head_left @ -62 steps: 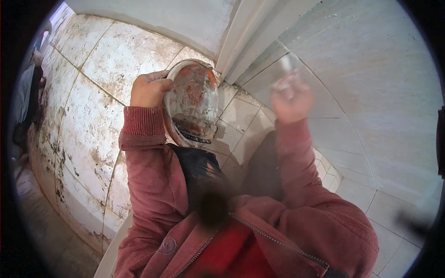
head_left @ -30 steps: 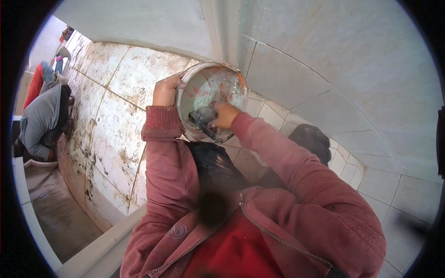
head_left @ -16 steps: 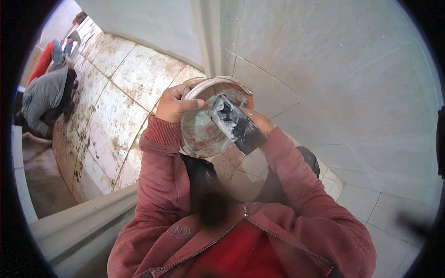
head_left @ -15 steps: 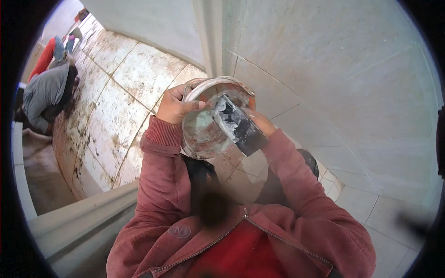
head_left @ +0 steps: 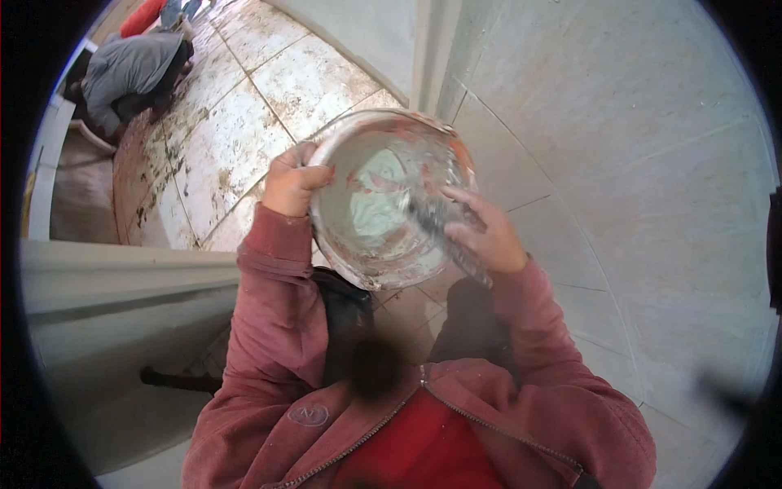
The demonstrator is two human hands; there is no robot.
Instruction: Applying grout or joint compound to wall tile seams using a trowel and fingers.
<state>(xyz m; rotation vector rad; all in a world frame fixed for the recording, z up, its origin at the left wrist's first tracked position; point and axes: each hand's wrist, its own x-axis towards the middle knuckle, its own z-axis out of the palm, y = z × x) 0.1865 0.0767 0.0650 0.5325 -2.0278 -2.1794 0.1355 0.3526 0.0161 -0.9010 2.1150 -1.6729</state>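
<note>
Co-worker (head_left: pixel 134 69) in a grey top crouches at the far left, beside a stained tiled floor (head_left: pixel 285 73). The left hand (head_left: pixel 289 181) holds the left rim of a round bucket (head_left: pixel 336 236): grip closed, thumb over the rim. The bucket is in front of the wearer's body, mouth toward the wearer, pale interior marked with reddish and whitish residue; any support beneath it cannot be told. A dark, flat tool (head_left: pixel 432 220) smeared with white, blurred, lies slantwise across the right part of the mouth; contact with the bucket cannot be told. The right hand (head_left: pixel 490 232) holds this tool: grip narrow, fingers against it. At the far right is a pale wall (head_left: pixel 635 98) with thin joint lines
</note>
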